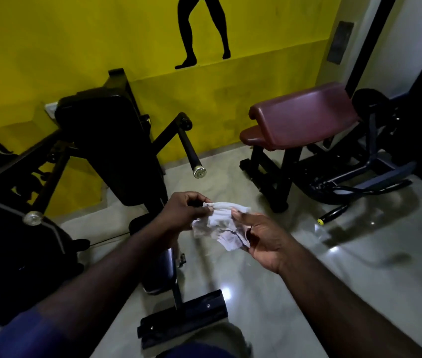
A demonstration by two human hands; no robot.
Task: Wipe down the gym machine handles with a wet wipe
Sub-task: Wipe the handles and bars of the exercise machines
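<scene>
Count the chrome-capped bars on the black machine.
2. One chrome-capped bar slants down right of the black back pad; the other bar is at left. More may be hidden in shadow.

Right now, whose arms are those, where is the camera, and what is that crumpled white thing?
The camera sits on a person's head and looks down, so the two arms belong to that person. The left hand and the right hand both hold a white wet wipe in the air. It touches no machine yet. Ahead stands a black gym machine with a black handle sticking out, tipped with a silver cap. To the right is a dark red padded bench. Everything stands on a shiny floor in front of a yellow wall.
</scene>
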